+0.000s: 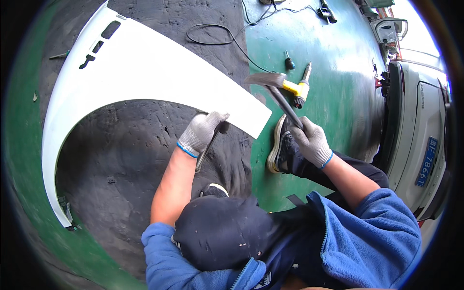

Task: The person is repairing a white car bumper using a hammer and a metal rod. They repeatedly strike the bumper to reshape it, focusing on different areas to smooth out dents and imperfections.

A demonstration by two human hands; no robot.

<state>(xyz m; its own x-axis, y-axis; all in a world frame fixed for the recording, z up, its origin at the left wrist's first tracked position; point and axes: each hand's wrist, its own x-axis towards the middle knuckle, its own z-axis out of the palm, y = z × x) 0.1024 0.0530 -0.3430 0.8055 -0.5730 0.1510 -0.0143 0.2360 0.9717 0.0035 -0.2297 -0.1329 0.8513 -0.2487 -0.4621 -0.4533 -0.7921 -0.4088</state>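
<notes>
Head view: the right hand [311, 142] has its gloved fingers wrapped around a hammer [285, 105]; the left hand [200, 131] grips a dark tool [205, 153] at the white panel's [140, 63] curved edge, the panel lying over a dark mat [111, 154] near a yellow power tool [300, 90]

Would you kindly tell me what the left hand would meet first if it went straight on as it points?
Probably the white panel: the left hand overlaps its curved edge in view, though depth is unclear.
</notes>
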